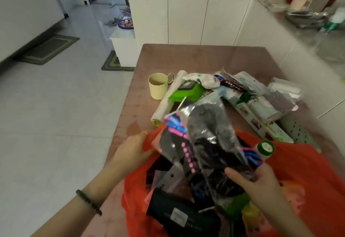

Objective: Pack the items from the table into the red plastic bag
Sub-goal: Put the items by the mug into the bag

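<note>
Red plastic bag [306,171] sits at the near edge of the desk [186,57], mouth open toward the camera and already part filled: a black pouch [179,216] with a white label and several dark packets lie inside, with something green and yellow low on the right.

Step in hand, as I judge it: loading. A stack of clear packets [211,143] holding dark items, with pink and blue card backing, is angled over the bag mouth, lower end already past the rim, upper end out and tilted away.

Remaining on the desk, behind the bag: a heap of packets with a bright green box [188,92], a white roll [168,100], and a cream cup [158,86] standing upright just to its left. Well over a few items still to go; task roughly midway by my estimate.

Left hand [132,152]: forearm reaching in from lower left, palm down, fingers closed on the bag's left rim and holding it out to the side.

Right hand [255,180]: comes in from lower right, thumb across the front of the packet stack, fingers wrapped behind it, so pinching the stack at its lower end.

Next move calls for sliding the stack down and flat beside the black pouch, then letting go, while the rim is kept wide. A green-capped bottle [265,148] stands at the far rim and may obstruct.
</note>
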